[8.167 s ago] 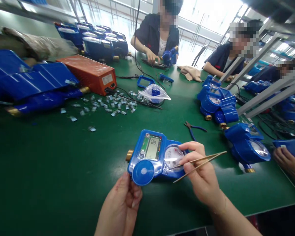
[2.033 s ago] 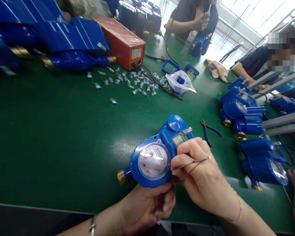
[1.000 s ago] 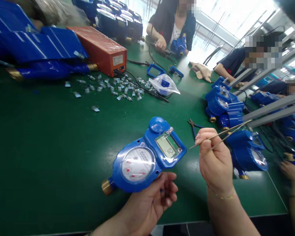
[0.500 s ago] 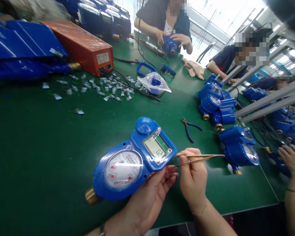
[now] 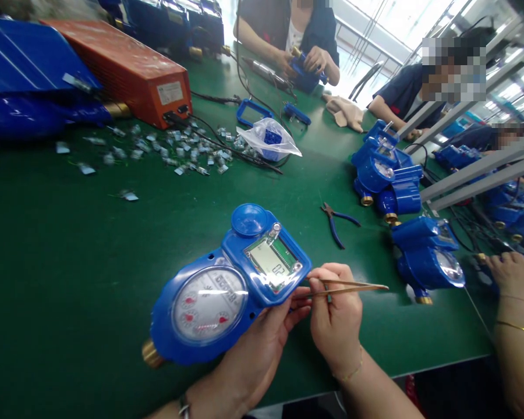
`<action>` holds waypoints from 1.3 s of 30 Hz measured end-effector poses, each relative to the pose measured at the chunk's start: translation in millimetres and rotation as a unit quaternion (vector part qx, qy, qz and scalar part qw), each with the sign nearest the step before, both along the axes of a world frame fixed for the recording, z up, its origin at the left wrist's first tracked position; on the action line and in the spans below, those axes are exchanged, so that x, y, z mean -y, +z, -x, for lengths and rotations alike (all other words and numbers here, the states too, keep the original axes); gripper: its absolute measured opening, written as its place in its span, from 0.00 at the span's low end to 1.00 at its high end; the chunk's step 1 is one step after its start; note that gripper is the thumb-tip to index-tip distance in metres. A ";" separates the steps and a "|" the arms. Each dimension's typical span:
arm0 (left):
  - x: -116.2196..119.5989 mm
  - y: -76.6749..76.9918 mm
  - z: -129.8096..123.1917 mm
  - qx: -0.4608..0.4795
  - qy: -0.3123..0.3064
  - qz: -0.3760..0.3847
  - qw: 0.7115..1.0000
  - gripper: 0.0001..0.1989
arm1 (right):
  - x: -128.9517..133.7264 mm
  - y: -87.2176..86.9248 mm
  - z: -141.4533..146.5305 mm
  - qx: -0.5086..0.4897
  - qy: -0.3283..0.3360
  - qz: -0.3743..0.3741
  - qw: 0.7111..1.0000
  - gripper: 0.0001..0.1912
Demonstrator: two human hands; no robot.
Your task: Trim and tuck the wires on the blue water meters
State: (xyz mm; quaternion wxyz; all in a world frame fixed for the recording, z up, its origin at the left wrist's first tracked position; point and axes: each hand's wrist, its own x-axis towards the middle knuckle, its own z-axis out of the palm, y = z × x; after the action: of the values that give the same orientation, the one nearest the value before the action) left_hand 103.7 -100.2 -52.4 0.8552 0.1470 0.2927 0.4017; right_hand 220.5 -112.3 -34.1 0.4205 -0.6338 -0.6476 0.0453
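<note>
A blue water meter (image 5: 253,314) with a round dial, a small lit display and a brass end lies tilted across my left hand (image 5: 262,349), whose fingers curl round its underside. The raised round cap (image 5: 249,220) stands at the meter's upper edge. My right hand (image 5: 336,317) pinches a pair of gold-coloured tweezers (image 5: 362,286) beside the display end. One end of the tweezers reaches the meter's right edge; what it touches there is hidden by the casing and fingers.
Pliers (image 5: 337,224) with blue handles lie beyond my right hand. More blue meters (image 5: 428,256) stand at right, near a co-worker's hand (image 5: 513,273). Behind are a plastic bag (image 5: 271,139), scattered small parts (image 5: 194,151) and an orange box (image 5: 126,70). A person opposite handles another meter.
The meter and both hands have shifted slightly left in view. The far ends of the tweezers have drawn closer together. Opposite, the person's hands have moved on their meter.
</note>
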 end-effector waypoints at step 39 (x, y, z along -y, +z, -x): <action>-7.1 6.6 5.7 -0.047 -0.015 0.037 0.998 0.08 | -2.0 -5.2 2.2 -0.046 -0.013 -0.005 0.999 0.09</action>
State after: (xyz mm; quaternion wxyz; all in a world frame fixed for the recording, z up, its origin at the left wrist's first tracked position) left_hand 98.0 -93.0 -45.8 0.8510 0.1383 0.3454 0.3707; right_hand 218.3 -110.2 -39.3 0.4535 -0.6373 -0.6196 0.0652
